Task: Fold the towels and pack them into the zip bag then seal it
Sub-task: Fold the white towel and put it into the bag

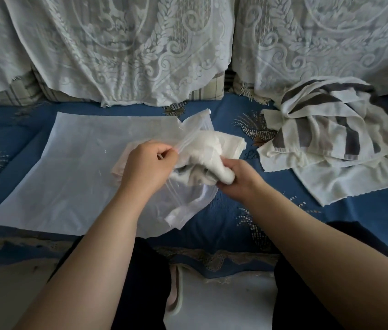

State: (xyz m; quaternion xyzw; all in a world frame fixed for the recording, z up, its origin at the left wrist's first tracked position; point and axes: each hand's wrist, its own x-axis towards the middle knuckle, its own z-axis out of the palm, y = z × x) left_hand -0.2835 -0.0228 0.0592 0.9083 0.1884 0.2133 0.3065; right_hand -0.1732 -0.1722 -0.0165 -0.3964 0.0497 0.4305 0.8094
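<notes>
I sat facing a sofa whose seat [224, 210] was covered in deep blue cloth patterned with pale dotted sprays and edged along the front with a tan lace trim [212, 254]. Two back cushions [121, 44] stood side by side behind it, each draped in white lace with leaf wreaths and scrolls; striped upholstery [21, 91] showed beneath the left drape. The light was soft, even daylight, without hard shadows.
</notes>
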